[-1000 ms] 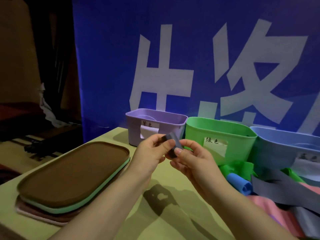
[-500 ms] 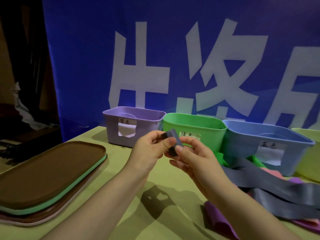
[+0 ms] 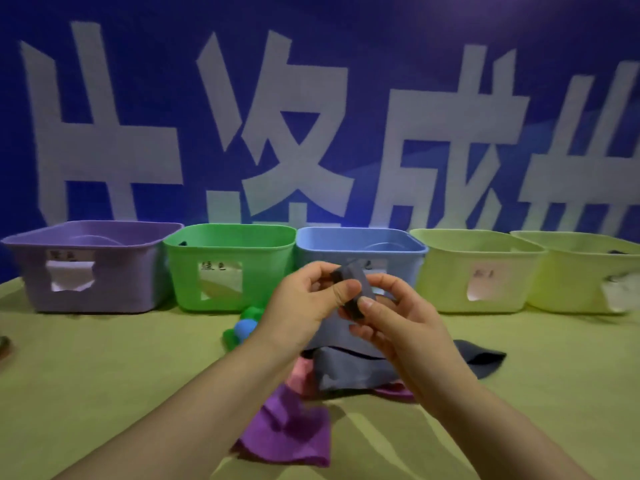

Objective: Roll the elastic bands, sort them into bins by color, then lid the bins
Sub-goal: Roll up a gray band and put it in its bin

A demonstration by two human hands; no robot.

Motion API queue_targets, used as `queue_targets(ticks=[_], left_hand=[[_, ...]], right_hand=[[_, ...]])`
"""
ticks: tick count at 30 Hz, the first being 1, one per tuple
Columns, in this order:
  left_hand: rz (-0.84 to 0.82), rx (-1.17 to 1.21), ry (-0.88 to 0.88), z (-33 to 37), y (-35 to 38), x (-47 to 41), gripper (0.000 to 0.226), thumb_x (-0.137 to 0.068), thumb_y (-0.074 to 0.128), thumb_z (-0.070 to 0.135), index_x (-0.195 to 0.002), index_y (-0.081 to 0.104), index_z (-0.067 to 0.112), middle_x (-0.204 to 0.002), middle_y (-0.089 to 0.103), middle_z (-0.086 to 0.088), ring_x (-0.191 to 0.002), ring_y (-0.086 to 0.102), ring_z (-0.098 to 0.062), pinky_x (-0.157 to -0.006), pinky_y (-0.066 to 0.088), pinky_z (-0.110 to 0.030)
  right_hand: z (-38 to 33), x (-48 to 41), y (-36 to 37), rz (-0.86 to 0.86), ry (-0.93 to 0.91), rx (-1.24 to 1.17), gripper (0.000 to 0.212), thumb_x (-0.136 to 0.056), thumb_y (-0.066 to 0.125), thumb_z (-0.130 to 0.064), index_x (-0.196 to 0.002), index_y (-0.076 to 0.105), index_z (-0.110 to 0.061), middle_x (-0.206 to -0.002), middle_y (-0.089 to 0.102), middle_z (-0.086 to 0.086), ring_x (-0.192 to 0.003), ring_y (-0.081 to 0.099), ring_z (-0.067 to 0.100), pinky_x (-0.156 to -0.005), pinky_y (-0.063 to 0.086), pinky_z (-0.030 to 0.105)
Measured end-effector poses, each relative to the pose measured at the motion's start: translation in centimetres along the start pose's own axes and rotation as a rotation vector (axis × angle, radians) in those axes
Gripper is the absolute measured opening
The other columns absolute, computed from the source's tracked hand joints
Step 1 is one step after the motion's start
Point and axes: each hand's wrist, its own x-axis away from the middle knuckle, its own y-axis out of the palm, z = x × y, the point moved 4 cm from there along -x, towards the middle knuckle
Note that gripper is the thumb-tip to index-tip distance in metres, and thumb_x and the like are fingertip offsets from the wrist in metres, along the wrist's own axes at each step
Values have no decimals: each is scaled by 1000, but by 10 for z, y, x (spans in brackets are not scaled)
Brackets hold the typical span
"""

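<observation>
Now: left hand (image 3: 304,306) and right hand (image 3: 398,320) both pinch the grey roll (image 3: 349,278), thumbs and fingertips curled onto it. They hold it above the table (image 3: 104,375), in front of the blue bin (image 3: 360,244). Its loose tail (image 3: 353,372) drops onto a heap with a pink and a purple band (image 3: 287,431). The bins stand open-topped in a row.
</observation>
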Motion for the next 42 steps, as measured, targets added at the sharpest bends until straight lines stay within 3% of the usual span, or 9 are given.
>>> queue_targets(ticks=[4,8,14,19,26,28,33,38,42], left_hand=[[-96,11,-43,-13,67,-16,12,-78,65,7,-81,59,17,-57,64,10,-55,58,4,-52,43,-9],[-166,0,-83,-25,130,-32,12,-77,67,13,-86,61,19,-78,66,0,-76,61,-11,-71,47,-26],[-286,12,-123,-40,217,-51,13,-82,63,16,-94,62,20,-90,65,-2,-86,58,-13,-76,45,-29],[-316,55,-162,-51,261,-56,15,-84,61,12,-98,62,16,-101,67,-10,-94,62,-20,-86,50,-34],[-350,109,-191,-74,303,-68,25,-81,63,6,-106,62,3,-104,64,-24,-101,63,-30,-93,50,-39],[-383,117,-178,-76,318,-76,26,-80,64,6,-106,61,6,-97,63,-19,-96,63,-28,-92,50,-38],[-543,36,-156,-83,359,-105,21,-82,63,9,-95,59,24,-101,67,-4,-98,65,-20,-88,53,-31],[-565,-17,-142,-100,388,-145,21,-84,61,5,-97,60,20,-104,66,-5,-99,64,-19,-83,54,-28],[-531,-126,-117,-112,402,-180,31,-86,62,8,-116,59,11,-107,66,-5,-94,65,-13,-77,55,-23]], right_hand=[[-22,14,-64,81,-29,23,22,-81,57,-3,-102,57,-11,-84,72,9,-81,69,20,-60,53,21],[-40,23,-126,173,-49,89,23,-85,56,-1,-106,57,-8,-86,72,8,-82,69,18,-61,51,20],[-68,39,-205,319,-62,130,22,-86,56,0,-104,62,-12,-102,70,12,-94,66,28,-85,52,37],[-71,45,-247,416,-47,44,26,-85,57,1,-107,58,-13,-88,67,8,-72,61,15,-67,49,26],[-68,49,-288,525,-51,-57,24,-87,56,1,-106,55,-14,-90,67,11,-82,64,16,-62,48,19],[-72,49,-302,560,-64,-30,23,-86,57,0,-104,56,-15,-93,65,14,-84,64,17,-65,48,21],[-83,44,-343,646,-104,65,25,-87,58,-4,-111,56,-13,-95,66,13,-77,60,14,-70,46,26],[-89,20,-380,672,-120,191,21,-88,57,-4,-107,55,-13,-95,65,9,-82,60,17,-79,51,30],[-93,-15,-412,707,-125,376,23,-87,60,-6,-106,54,-18,-105,63,7,-93,63,19,-79,53,28]])
